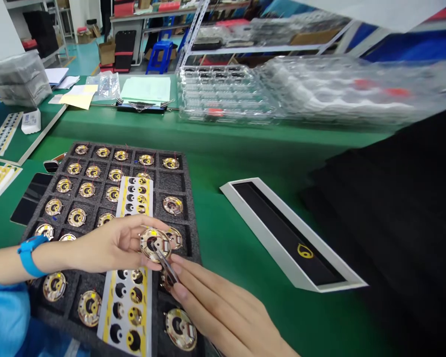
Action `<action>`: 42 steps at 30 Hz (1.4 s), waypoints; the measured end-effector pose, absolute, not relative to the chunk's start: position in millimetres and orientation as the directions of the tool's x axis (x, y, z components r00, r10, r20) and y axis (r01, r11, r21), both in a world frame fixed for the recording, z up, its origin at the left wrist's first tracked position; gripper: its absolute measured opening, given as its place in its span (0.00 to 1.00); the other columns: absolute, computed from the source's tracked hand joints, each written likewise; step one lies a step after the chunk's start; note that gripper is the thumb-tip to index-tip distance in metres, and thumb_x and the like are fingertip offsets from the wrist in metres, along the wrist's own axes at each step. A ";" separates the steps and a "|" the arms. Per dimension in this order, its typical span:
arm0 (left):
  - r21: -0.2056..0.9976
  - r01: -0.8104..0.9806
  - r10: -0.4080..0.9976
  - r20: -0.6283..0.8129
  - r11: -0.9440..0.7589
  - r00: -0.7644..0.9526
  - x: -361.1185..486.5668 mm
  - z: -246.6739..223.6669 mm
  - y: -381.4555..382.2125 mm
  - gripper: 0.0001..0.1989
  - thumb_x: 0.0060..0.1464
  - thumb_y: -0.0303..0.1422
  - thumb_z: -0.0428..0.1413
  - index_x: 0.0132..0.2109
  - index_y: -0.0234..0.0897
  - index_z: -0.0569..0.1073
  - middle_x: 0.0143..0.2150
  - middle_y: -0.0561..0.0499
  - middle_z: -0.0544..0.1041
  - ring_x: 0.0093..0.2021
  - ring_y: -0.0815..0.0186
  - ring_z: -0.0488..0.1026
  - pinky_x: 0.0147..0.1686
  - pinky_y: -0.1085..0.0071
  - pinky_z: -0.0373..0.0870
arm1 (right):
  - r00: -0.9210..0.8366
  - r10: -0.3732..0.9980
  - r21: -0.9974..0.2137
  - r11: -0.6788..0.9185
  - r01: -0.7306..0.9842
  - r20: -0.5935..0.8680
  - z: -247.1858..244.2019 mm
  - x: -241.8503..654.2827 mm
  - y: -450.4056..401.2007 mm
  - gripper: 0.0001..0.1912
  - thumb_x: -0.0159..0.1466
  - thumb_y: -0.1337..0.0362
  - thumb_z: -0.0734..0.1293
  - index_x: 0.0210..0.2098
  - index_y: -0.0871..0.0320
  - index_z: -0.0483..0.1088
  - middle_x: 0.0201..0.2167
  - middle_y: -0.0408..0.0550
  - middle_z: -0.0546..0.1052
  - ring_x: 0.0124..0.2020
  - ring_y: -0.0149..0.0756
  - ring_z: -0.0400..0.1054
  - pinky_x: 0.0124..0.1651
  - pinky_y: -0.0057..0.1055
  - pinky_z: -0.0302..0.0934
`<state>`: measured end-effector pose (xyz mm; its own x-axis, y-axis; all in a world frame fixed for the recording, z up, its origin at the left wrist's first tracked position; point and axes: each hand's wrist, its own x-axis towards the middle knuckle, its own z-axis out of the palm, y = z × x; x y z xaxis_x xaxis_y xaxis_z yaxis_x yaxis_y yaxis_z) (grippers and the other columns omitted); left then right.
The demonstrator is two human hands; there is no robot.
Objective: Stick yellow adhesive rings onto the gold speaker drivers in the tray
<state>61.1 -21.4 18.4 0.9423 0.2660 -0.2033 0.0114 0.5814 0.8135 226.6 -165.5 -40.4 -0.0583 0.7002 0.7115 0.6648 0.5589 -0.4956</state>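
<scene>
Head view, first: what does the left grip [111, 243] have?

— Round metal disc [155, 243], held at its rim between thumb and fingers, face toward the camera, above the foam tray [194, 218].

— And the right grip [226, 305]?

— Closed on tweezers [167, 264], tips at the disc's face near its middle; actual contact too small to tell.

— Below the hands?

— Tray dark, square compartments, similar discs [173, 205] lying in them. White-and-yellow strip [128, 292] laid over it, passing under the left grip.

— Right of that?

— Green bench [234, 263]; white-edged box [262, 238] at a slant, black inside, one yellow piece [305, 252] in it. Dark stack [394, 223] beyond, blurred.

— Far side?

— Clear plastic trays [223, 94], clipboard [144, 90] with papers to their left. Blue stool [160, 57] in the background.
</scene>
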 end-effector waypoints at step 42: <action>0.894 0.065 0.392 -0.259 0.444 0.883 64.1 8.1 -14.6 0.17 0.54 0.20 0.55 0.49 0.38 0.76 0.42 0.52 0.81 0.47 0.64 0.78 0.52 0.66 0.73 | 0.395 0.644 -0.742 0.453 0.494 0.655 -32.9 241.6 -138.1 0.15 0.61 0.76 0.66 0.43 0.52 0.74 0.35 0.48 0.80 0.37 0.44 0.76 0.34 0.41 0.71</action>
<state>64.1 -14.6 8.1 0.8827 0.3922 -0.2588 0.0647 0.4441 0.8936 241.6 -138.1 -32.9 0.3949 0.6438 0.6554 0.4939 0.4527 -0.7424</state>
